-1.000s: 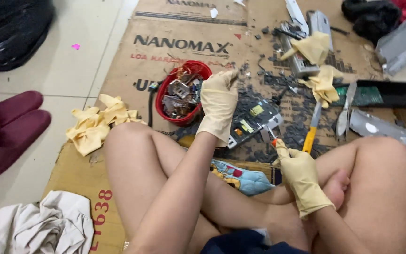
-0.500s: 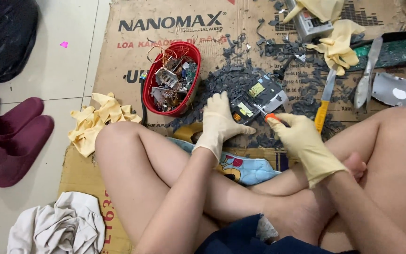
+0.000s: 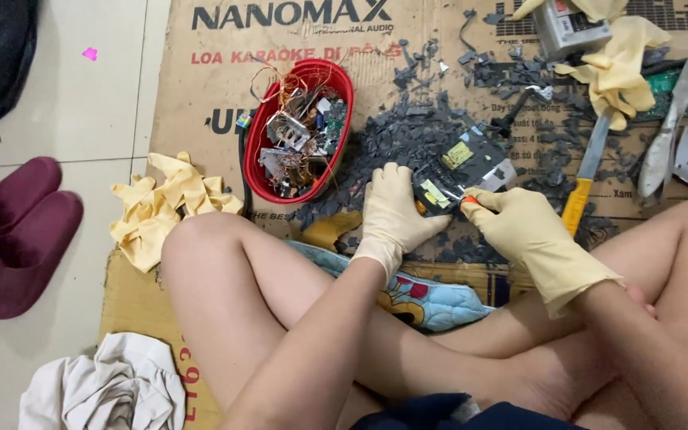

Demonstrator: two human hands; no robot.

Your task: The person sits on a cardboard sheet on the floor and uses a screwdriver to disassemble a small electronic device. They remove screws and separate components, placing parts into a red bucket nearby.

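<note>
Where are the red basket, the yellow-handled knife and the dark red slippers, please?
red basket [image 3: 258, 171]: head view, left rim.
yellow-handled knife [image 3: 576, 205]: head view, yellow handle.
dark red slippers [image 3: 21, 239]: head view, top of the nearer slipper.

Flattened brown cardboard sheet [image 3: 201, 95] lay over pale tiled floor [image 3: 65, 111]. On cardboard: red oval basket [image 3: 258, 163] of wire and board scrap, heap of dark plastic fragments [image 3: 408, 135], yellow-handled blade [image 3: 584, 177], crumpled yellow gloves [image 3: 165, 203], small dark circuit unit [image 3: 467, 163]. On tiles: maroon slippers [image 3: 13, 227], pale cloth [image 3: 109, 386].
</note>
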